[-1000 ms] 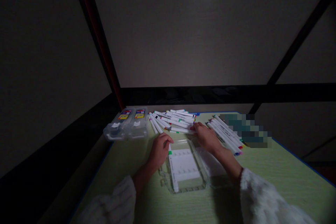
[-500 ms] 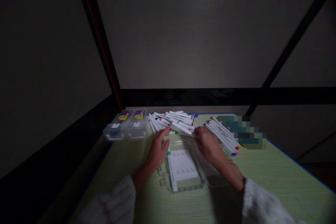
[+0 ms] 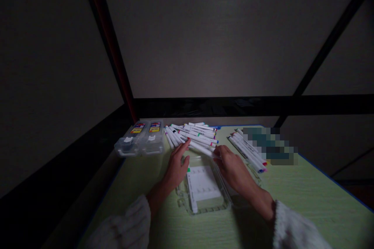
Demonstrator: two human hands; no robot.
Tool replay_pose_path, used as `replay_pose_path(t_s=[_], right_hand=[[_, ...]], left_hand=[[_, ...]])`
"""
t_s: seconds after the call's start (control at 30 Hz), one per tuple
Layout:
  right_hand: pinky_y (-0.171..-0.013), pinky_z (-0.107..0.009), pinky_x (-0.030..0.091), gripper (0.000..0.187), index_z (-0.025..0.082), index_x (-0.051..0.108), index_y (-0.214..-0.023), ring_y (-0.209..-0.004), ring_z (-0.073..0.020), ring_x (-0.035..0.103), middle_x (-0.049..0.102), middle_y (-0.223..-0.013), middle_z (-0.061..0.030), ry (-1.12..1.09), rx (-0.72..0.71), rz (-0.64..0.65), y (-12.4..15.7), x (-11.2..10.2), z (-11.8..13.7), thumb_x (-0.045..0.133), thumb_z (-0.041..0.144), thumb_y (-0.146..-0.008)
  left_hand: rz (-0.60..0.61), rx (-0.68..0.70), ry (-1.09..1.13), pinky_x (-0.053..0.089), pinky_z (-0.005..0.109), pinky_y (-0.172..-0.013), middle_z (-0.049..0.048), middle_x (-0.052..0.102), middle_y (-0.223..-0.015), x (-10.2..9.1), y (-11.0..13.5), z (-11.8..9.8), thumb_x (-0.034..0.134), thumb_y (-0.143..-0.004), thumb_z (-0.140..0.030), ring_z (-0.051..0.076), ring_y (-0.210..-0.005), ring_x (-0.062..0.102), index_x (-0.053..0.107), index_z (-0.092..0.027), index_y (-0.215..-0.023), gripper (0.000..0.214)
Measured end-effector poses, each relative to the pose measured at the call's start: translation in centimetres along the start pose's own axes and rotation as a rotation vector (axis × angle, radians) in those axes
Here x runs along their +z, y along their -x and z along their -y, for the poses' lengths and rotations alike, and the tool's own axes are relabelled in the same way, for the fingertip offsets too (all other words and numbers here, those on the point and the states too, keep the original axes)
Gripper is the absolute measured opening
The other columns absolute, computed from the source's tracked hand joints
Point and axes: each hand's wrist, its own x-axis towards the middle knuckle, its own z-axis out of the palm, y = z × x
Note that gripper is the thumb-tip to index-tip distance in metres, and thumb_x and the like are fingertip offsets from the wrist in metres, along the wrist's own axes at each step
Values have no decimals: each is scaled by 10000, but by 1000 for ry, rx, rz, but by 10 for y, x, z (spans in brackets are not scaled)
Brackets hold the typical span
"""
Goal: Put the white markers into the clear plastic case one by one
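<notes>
A white marker (image 3: pixel 202 149) slants above the far edge of an open clear plastic case (image 3: pixel 209 210). My right hand (image 3: pixel 233 167) is closed on the marker's right end. My left hand (image 3: pixel 177 167) has its fingers stretched out beside the marker's other end; whether they touch it I cannot tell. Inside the case's left half, a single marker with a green band (image 3: pixel 191 194) lies along the left wall, next to a white insert (image 3: pixel 204 183). The case's other half is partly hidden under my right forearm.
Behind my hands lies a loose pile of white markers (image 3: pixel 201 130) with coloured ends. More markers (image 3: pixel 248 149) lie in a row at the right, beside a blurred-out patch. Two closed clear cases with labels (image 3: pixel 152 140) stand at the left on the pale green table (image 3: pixel 292 210).
My right hand has come slightly nearer, and the marker in it has dropped lower toward the case. My left hand has barely moved.
</notes>
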Motion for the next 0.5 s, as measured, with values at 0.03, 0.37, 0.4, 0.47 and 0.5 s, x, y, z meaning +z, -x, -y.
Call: replay_pose_path(t_s=[0.03,0.37,0.4,0.47,0.5], right_hand=[[-661,-283,357,149,158,436,-862,-785,-193,535,550,-892,-88,4,2,2,2,0,2,392,64,-755],[-660,-296,342,157,158,454,-909,-797,-212,484,545,-896,-97,27,-8,13,18,6,20,370,83,-800],[-664,-295,344,173,159,453,-940,-811,-213,484,541,-918,-98,14,-27,18,20,7,22,370,91,-805],[-696,-301,347,227,164,437,-1025,-845,-211,488,529,-976,-101,-25,-72,30,24,6,25,363,105,-819],[-714,-305,346,257,167,419,-1071,-865,-210,489,521,-1003,-103,-44,-91,34,26,6,27,354,110,-829]], left_hand=[[-1,-8,-3,347,286,-927,57,547,-1043,0,0,0,433,-703,-40,136,-977,491,405,-186,-1226,544],[-65,-41,4,373,275,-878,46,559,-980,2,-1,2,443,-674,-24,128,-900,503,488,-171,-1125,477],[-71,-49,11,375,274,-874,45,559,-980,2,-2,2,444,-668,-20,128,-896,503,491,-171,-1118,477],[-79,-64,24,380,272,-864,45,558,-980,3,-2,2,442,-659,-11,127,-887,504,495,-171,-1108,480],[-80,-69,29,381,270,-860,45,558,-981,3,-2,2,441,-658,-10,126,-884,503,497,-171,-1105,479]])
